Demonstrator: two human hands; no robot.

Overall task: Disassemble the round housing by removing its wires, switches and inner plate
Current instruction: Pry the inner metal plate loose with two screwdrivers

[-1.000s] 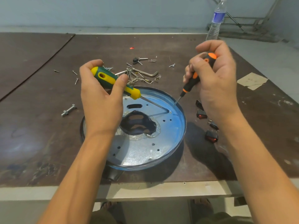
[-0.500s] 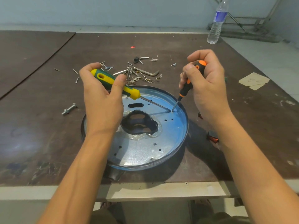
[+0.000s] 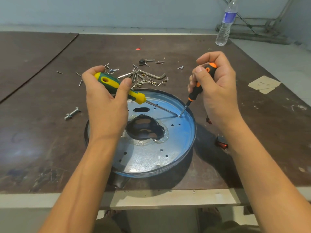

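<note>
Many loose screws [image 3: 134, 73] on table [image 3: 42, 132]

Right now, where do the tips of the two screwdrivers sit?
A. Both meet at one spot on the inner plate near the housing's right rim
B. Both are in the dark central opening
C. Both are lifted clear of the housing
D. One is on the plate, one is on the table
A: the yellow-green screwdriver in the left hand and the orange-black screwdriver in the right hand converge at one point on the inner plate, close to the round housing rim.
</note>
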